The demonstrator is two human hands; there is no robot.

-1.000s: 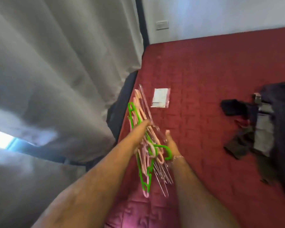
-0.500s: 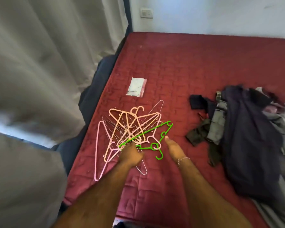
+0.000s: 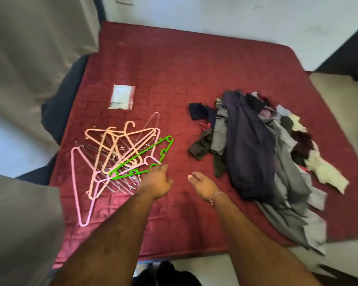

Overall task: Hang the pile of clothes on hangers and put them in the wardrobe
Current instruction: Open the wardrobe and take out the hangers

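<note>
Green plastic hanger (image 3: 145, 156) lies at the left hand's (image 3: 156, 182) fingertips, atop tangled pink and peach hangers (image 3: 112, 153) on the red bed (image 3: 174, 79); whether the fingers pinch it cannot be told. Its long axis runs from eight to two o'clock. The right hand (image 3: 204, 184), loosely open and holding nothing, is nearer the pile of clothes (image 3: 254, 153) at two o'clock.

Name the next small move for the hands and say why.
Probably the left hand should pick the green hanger off the hanger pile: it lies on top, right at the fingertips. The right hand, holding nothing, could then reach for the clothes pile beside it.
</note>
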